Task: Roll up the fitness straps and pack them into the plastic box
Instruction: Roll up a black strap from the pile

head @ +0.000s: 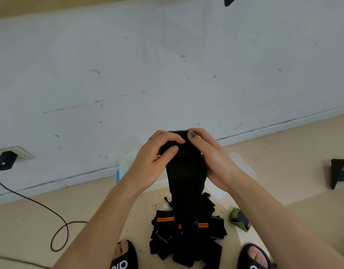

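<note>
Rolling starts at centre frame!
Both hands point(183, 152) pinch the black fabric fitness strap point(186, 183); tight, even turns should help.

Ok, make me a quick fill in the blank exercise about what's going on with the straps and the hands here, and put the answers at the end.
1. Both the left hand and the right hand grip the top end of a ____ strap.
2. The pile of straps on the floor shows stripes coloured ____.
3. The charger at the left is plugged into a wall ____.
4. The plastic box sits on the floor beyond the ____.

Missing words: black; orange; socket; hands
</note>
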`<state>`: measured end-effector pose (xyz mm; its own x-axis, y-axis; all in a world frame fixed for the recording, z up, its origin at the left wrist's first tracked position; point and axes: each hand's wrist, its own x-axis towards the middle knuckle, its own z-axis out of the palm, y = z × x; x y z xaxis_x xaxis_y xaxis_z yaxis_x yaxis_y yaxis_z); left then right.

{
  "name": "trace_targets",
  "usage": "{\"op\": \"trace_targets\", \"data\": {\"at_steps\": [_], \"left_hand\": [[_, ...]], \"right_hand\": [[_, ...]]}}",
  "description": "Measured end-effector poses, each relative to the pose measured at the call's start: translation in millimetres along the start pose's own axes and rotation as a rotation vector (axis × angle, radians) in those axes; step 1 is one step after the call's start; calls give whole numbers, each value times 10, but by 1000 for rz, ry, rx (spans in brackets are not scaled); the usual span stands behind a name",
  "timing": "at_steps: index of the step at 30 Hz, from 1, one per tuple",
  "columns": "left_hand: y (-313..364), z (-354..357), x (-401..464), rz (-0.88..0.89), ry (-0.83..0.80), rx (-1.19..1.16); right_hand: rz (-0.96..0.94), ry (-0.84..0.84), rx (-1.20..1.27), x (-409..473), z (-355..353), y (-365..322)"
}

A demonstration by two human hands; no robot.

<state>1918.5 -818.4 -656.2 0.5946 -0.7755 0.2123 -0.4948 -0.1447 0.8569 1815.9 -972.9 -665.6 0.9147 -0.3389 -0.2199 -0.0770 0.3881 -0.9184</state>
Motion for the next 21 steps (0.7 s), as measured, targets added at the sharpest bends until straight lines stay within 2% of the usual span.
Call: {"op": "trace_targets", "data": {"at_steps": [4,9,15,21], "left_hand": [[49,32,-8,-153,-1,-229],[53,5,7,-147,12,-194],[29,-22,27,-278,-21,-478],[37,24,10,-258,16,-413]], "right_hand": [[-55,8,5,-14,-5,12],[-67,-47,20,-19,-29,-13],[-125,-44,-45,17,-52,5],[-167,-48,-137,11,-73,14]]}}
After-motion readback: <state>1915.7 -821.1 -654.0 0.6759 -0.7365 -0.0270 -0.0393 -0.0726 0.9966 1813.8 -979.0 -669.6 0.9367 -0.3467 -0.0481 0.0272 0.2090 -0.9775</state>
